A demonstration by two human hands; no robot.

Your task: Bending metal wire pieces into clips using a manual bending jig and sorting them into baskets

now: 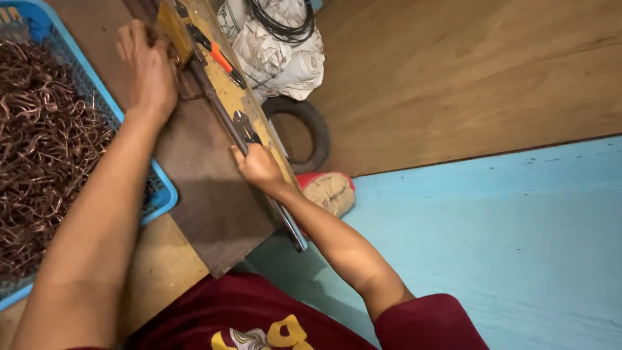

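At frame centre, right hand point(259, 165) grips the lever point(223, 116); left hand point(149, 68), upper left, fingers curled over the jig point(178, 29), beside the wire basket point(165, 191). Advise steady pull, left fingers kept off the lever's path.

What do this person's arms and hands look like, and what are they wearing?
Both arms are bare from the elbow down. The left hand and right hand have no gloves, rings or watch in view. A short dark red sleeve covers the right upper arm, part of a dark red shirt with a yellow print.
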